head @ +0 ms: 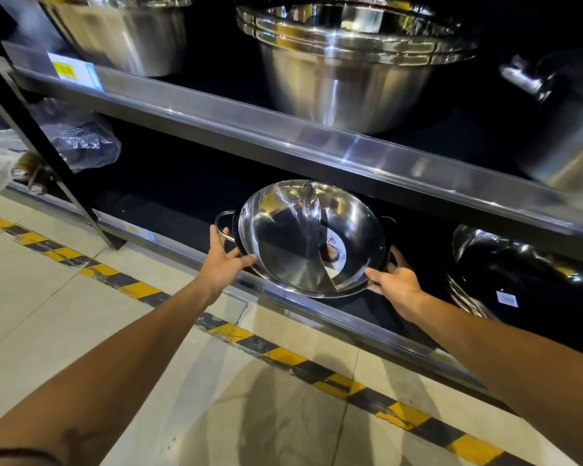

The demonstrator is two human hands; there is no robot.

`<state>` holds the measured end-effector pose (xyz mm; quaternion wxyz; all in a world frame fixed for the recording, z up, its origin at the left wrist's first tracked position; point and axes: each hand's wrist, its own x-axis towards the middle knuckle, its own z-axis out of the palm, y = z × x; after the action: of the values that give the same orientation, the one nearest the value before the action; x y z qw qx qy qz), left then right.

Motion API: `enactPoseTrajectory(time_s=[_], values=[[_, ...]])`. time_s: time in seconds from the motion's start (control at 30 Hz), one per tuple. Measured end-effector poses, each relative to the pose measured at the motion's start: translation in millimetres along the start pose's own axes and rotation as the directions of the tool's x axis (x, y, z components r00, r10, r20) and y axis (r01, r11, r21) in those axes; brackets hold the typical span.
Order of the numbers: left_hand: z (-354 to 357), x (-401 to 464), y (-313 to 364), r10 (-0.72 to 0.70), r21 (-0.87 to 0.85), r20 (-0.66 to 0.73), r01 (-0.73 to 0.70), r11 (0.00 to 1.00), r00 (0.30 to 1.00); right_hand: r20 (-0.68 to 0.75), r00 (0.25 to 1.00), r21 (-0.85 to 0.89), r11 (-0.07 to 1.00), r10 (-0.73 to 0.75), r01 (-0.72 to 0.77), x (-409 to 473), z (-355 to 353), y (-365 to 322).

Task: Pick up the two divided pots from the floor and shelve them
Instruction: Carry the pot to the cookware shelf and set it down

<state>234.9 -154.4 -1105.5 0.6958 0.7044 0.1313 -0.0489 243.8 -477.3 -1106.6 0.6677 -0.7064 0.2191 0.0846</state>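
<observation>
Pot: a shiny steel divided pot [308, 238] with a curved partition down its middle and a round sticker inside, sitting tilted on the front edge of the bottom shelf [334, 319], its near rim overhanging the lip between the two hands.
Left hand: the left hand [224, 260] is at the pot's left side, fingers spread and loose; the fingertips touch the rim beside the left loop handle [223, 225], but nothing is clasped.
Right hand: the right hand [396, 279] is curled around the pot's right edge by the dark right handle, thumb on the rim; it looks closed on the pot, though the fingers underneath are hidden.
Second pot: whether a second one is nested beneath this pot cannot be told; none shows on the visible floor [81, 314].
Beyond the right hand: other dark and steel pans [519, 274] on the same shelf, near but apart from the pot.
Above the grip: the upper shelf carrying large steel bowls [347, 75].
Progress: judged late in the task; this pot is on the shelf but not yet seated.
Left to do: probably push it further back, settle it level, and let go.
</observation>
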Motion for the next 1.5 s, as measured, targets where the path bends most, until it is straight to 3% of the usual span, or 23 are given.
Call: enactPoseTrajectory(time_s=[0.23, 0.37, 0.47, 0.5, 0.57, 0.63, 0.67, 0.77, 0.9, 0.97, 1.03, 1.13, 1.23, 1.3, 1.5], values=[[-4, 11, -17, -0.018, 0.025, 0.045, 0.016, 1.000, 0.999, -0.019, 1.000, -0.084, 0.996, -0.019, 0.017, 8, 0, 5], [-1, 9, -16, -0.012, 0.066, 0.029, 0.011, 0.998, 1.000, -0.016, 0.998, -0.292, 0.955, -0.061, 0.054, 5, -2, 5], [2, 0, -12, 0.034, 0.240, 0.023, -0.039, 0.970, 0.999, 0.008, 0.992, -0.477, 0.872, -0.123, 0.112, -2, -3, 3], [1, -3, -12, 0.081, 0.366, 0.002, -0.076, 0.928, 0.997, 0.017, 0.986, -0.551, 0.821, -0.168, 0.150, -6, -3, 3], [0, -13, -17, 0.259, 0.650, -0.009, -0.191, 0.735, 0.966, 0.050, 0.954, -0.720, 0.652, -0.294, 0.238, -13, -6, 7], [1, -26, -27, 0.435, 0.770, 0.077, -0.331, 0.545, 0.897, 0.129, 0.914, -0.816, 0.482, -0.384, 0.318, -18, -10, 13], [2, -31, -32, 0.458, 0.784, 0.131, -0.375, 0.495, 0.879, 0.179, 0.906, -0.832, 0.432, -0.384, 0.348, -19, -11, 18], [2, -37, -52, 0.402, 0.824, 0.258, -0.417, 0.382, 0.879, 0.262, 0.910, -0.858, 0.354, -0.320, 0.372, -11, -15, 29], [-7, -23, -60, 0.295, 0.832, 0.373, -0.458, 0.313, 0.880, 0.252, 0.927, -0.911, 0.256, -0.277, 0.324, -1, -17, 23], [-8, -11, -52, 0.199, 0.865, 0.402, -0.442, 0.237, 0.894, 0.254, 0.924, -0.928, 0.198, -0.285, 0.316, 1, -16, 22], [-7, 0, -41, 0.093, 0.883, 0.391, -0.402, 0.244, 0.916, 0.271, 0.914, -0.937, 0.136, -0.302, 0.323, 1, -15, 22], [-7, 1, -32, 0.120, 0.885, 0.394, -0.412, 0.216, 0.911, 0.287, 0.894, -0.937, 0.093, -0.344, 0.336, -3, -15, 23], [-13, -17, -38, 0.230, 0.829, 0.488, -0.530, 0.179, 0.842, 0.369, 0.872, -0.906, 0.083, -0.323, 0.415, -8, -20, 25], [-21, -21, -46, 0.221, 0.788, 0.555, -0.592, 0.169, 0.802, 0.407, 0.864, -0.893, 0.071, -0.297, 0.445, -10, -22, 28], [-23, -21, -52, 0.204, 0.795, 0.538, -0.572, 0.200, 0.818, 0.419, 0.869, -0.900, 0.006, -0.263, 0.435, -15, -18, 23]])
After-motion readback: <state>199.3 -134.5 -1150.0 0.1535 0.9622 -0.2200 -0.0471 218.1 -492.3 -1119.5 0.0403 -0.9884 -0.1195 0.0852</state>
